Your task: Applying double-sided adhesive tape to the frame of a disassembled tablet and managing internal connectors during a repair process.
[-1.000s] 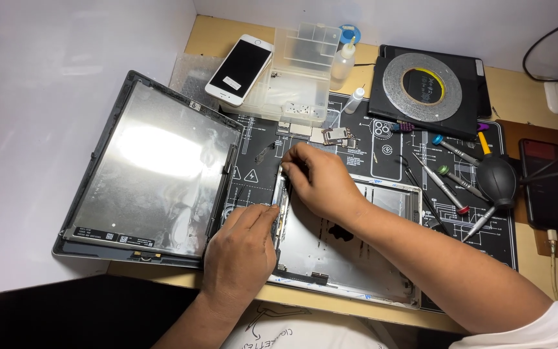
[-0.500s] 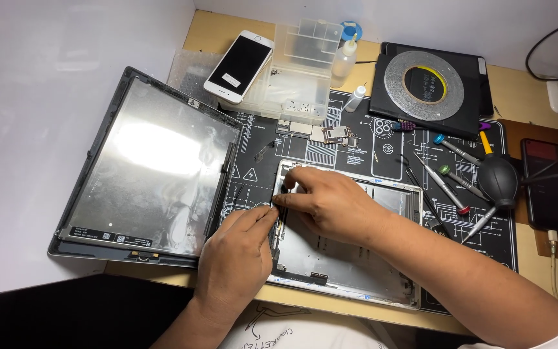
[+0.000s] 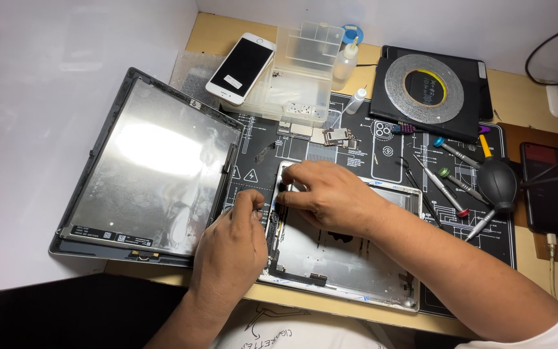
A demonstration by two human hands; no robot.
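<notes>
Surface: wooden desk (image 3: pixel 227 29) against a white wall, covered mid-way by a black printed work mat (image 3: pixel 356 161).
Left hand (image 3: pixel 230 249): palm down at the left edge of the opened tablet shell (image 3: pixel 350 258), fingers curled, fingertips (image 3: pixel 253 201) pressed at the shell's upper left rim; closed or not around anything, cannot tell.
Right hand (image 3: pixel 330 194): laid across the top of the shell, fingers bent and pinched toward the upper left corner, just beside the left fingertips; whatever sits under them hidden, so grip cannot be told.
Tablet shell: silver, flat on the mat near the desk's front edge, dark strip of parts along its left side, partly covered by both hands.
Screen panel (image 3: pixel 153 165): lifted off, lying to the left of the shell, reflective inner face up, dark frame around it, overhanging the mat.
White phone (image 3: pixel 240 64): face up, resting on a clear parts box (image 3: pixel 301 71) behind the mat.
Small bottles (image 3: pixel 345 61): two, just right of the box.
Tape roll (image 3: pixel 424 87): silver, flat on a black pad at the back right.
Screwdrivers (image 3: pixel 450 178): several, coloured caps, right part of the mat.
Air blower (image 3: pixel 497 183): black bulb, beside the screwdrivers.
Dark phone (image 3: pixel 546 190): far right, cable plugged in.
</notes>
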